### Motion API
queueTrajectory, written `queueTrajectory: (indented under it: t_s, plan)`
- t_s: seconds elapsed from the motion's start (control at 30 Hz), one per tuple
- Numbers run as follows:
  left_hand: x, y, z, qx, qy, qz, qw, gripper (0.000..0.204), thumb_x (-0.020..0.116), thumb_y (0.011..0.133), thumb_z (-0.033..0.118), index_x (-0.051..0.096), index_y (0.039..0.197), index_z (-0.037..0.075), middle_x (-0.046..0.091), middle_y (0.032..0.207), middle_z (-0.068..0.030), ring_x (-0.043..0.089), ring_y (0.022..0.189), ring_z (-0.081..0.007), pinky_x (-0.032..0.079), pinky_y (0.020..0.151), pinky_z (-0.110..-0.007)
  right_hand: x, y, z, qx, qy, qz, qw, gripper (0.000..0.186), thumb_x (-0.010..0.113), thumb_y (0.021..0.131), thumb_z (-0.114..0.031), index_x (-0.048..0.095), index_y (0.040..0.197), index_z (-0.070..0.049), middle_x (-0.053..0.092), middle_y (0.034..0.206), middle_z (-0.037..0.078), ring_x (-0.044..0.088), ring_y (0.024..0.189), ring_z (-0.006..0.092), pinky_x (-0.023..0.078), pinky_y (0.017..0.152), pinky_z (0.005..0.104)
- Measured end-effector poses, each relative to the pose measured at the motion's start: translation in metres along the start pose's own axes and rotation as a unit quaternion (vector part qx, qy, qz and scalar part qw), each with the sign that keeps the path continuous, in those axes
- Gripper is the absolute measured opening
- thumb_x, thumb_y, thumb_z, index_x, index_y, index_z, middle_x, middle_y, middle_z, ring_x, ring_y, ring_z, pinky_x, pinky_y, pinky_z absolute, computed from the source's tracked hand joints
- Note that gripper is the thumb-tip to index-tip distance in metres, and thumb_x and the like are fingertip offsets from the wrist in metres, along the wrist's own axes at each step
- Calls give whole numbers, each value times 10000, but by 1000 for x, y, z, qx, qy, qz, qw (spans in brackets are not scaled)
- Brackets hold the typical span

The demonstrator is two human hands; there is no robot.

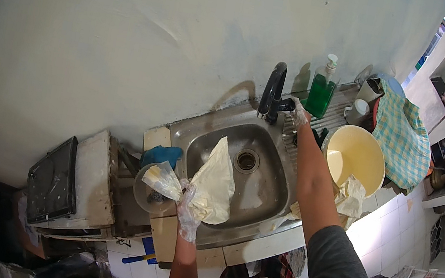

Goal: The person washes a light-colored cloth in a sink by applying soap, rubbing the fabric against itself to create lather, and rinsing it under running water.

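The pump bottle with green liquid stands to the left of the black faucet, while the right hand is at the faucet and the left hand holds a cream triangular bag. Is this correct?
Not quite: the head view shows the pump bottle to the right of the black faucet. The right hand is at the faucet, and the left hand holds the cream triangular bag.

Light falls from the right, throwing leftward shadows of the tap (273,88) and bottle (320,96) onto the wall (134,36), while the tiles (370,245) glare white in one patch. The lower left is dim. Black vignetting rings the view, straight edges bow near it, and the middle is fairly sharp.
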State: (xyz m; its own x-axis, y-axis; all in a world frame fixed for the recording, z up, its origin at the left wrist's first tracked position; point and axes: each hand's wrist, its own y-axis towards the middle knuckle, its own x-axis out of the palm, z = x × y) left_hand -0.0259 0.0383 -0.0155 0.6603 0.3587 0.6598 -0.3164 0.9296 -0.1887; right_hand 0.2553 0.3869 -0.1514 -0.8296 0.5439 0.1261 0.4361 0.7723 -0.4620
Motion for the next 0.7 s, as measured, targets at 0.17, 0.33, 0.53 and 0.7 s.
queueTrajectory:
  t_s: [0.17,0.33,0.53,0.7]
  plan:
    - [-1,-4,0,-23,-23,43,999,281,545,802,68,464,1070,44,531,1066,-131,522,1016,-264,452,856,-405,0,15,10,-19,-87,6,996,356,730,650,-372,627,726,-40,601,695,35,532,551,111,423,506,252]
    - [-6,-7,0,-31,-26,6,999,251,517,811,58,467,1056,41,527,1068,-134,522,1013,-263,452,860,-397,1,20,-5,18,-131,-9,991,347,724,670,-340,638,777,-22,614,737,37,546,607,135,431,558,284]
    - [-13,-6,-1,-51,-35,4,998,250,506,809,52,467,1056,49,527,1074,-138,523,1013,-265,451,860,-394,-1,-7,-11,21,-57,-150,987,428,618,740,-440,614,886,-38,585,753,34,500,549,157,416,543,326]
    - [-11,-8,5,-51,-31,18,998,267,500,818,83,458,1081,61,520,1085,-140,514,1022,-273,437,876,-403,0,-27,-18,103,-101,-149,978,469,505,785,-511,580,893,-60,569,783,60,496,530,176,404,507,359]
